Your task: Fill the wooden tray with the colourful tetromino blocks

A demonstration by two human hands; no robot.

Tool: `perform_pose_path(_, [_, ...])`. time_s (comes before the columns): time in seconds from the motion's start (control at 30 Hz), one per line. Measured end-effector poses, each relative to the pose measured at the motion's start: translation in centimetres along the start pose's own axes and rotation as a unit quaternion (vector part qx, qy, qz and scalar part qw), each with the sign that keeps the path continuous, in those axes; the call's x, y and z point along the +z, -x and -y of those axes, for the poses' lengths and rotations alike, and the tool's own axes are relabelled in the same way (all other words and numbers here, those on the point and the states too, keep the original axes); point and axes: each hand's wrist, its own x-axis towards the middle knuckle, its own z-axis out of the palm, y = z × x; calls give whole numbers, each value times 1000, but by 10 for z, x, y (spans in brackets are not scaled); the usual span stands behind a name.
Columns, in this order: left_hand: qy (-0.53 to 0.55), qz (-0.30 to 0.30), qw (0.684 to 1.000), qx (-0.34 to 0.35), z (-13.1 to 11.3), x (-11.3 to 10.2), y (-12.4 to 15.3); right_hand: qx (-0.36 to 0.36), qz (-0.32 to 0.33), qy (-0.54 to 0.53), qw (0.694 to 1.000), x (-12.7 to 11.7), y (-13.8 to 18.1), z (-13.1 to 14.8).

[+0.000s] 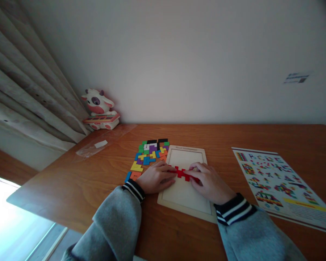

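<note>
A row of red puzzle pieces lies across the middle of a pale wooden puzzle tray. My left hand rests over the tray's left edge, its fingers closed at the left end of the red row and partly covering it. From the other side, my right hand pinches a red piece between thumb and fingers at the row's right end. Left of the tray, several loose pieces in yellow, blue, orange, green, purple, white and black lie flat; a yellow piece is close to my left hand.
A printed sheet of colourful pattern pictures lies on the wooden table at right. Clear plastic wrapping is at back left, near a toy cow with a keyboard. A curtain hangs at left; a wall stands behind.
</note>
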Motion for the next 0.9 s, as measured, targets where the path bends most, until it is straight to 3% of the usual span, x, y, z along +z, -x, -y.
perform_pose_path(0.43, [-14,3,1000,4,1,0,0,38,-93,54,993,4,-2,-12])
perform_pose_path(0.67, [-4,6,1000,-5,-1,-2,0,-41,-14,33,999,-10,2,-8])
perform_pose_path(0.9, [2,11,1000,-8,-2,-3,0,-23,-15,56,998,-7,1,-6])
